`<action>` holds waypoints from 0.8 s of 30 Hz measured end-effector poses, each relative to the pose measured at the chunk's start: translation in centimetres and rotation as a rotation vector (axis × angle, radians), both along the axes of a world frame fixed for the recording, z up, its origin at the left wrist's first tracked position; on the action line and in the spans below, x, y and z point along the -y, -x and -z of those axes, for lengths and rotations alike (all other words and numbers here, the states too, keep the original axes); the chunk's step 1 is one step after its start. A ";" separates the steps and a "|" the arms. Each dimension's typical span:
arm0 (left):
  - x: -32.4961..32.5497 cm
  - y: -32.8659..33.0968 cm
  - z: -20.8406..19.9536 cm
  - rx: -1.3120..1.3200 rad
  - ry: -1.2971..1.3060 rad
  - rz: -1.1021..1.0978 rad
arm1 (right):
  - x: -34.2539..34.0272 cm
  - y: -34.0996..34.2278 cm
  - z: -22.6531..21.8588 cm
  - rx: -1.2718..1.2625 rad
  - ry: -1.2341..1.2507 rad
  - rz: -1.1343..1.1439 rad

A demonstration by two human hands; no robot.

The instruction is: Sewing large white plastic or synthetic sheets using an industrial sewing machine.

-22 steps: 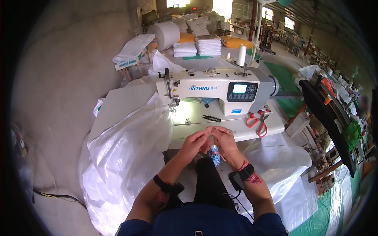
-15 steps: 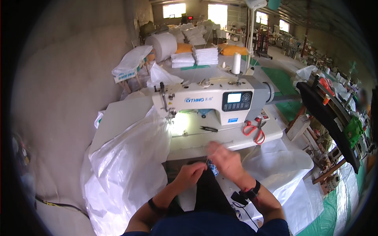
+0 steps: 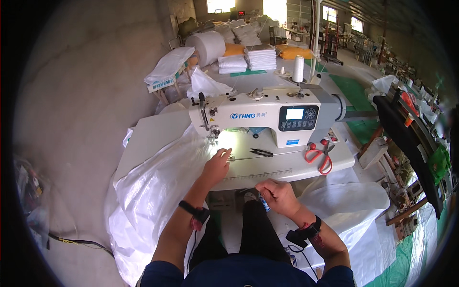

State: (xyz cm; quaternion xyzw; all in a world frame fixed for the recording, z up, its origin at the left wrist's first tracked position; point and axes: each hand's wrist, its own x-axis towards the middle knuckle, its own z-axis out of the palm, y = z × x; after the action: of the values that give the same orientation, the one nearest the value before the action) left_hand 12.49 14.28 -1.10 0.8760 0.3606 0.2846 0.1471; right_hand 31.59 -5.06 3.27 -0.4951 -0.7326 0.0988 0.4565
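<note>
Dark-trousered legs (image 3: 256,225) reach under the table (image 3: 301,168), and just above them the right hand (image 3: 282,197) is curled, thumb and fingertips together in front of the table edge; anything pinched there is too small to tell. A blue-patterned thing (image 3: 264,203) shows partly behind that hand. The left hand (image 3: 217,166) reaches over the pale tabletop, fingertips near the lit needle area; whether they close on anything I cannot tell. White plastic sheeting (image 3: 158,191) drapes off the table's left side, and more sheeting (image 3: 344,201) hangs at the right. The sewing machine (image 3: 248,117) stands across the table beyond the hands, with black snips (image 3: 261,152) and red-handled scissors (image 3: 324,152) lying before it. A white thread spool (image 3: 298,69) stands behind. Farther back are a stack of folded white sheets (image 3: 260,58), a big white roll (image 3: 206,48), yellow bags (image 3: 294,52) and a bright window (image 3: 274,8).
</note>
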 end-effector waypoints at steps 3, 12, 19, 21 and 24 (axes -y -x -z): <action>-2.0 -0.9 1.8 -0.164 -0.069 0.020 | -1.0 0.5 1.0 -0.158 0.024 0.012; 1.9 -3.9 -0.4 0.298 0.645 0.327 | -3.1 -0.7 2.5 -0.597 0.100 0.089; 8.1 -2.6 -4.8 0.564 0.864 0.396 | -1.6 -0.6 0.1 -0.206 0.028 0.215; 8.4 -2.2 -4.6 0.616 0.879 0.420 | -0.9 -0.1 -0.6 -0.133 0.062 0.195; 9.3 -1.7 -4.5 0.689 0.889 0.455 | -0.2 0.8 -1.1 -0.036 -0.101 0.146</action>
State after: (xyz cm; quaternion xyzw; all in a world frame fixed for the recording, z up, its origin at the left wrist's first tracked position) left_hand 14.15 4.99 3.43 0.6432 0.1805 0.3352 0.6644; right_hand 30.83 -4.91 4.41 -0.5218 -0.6902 0.0371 0.5000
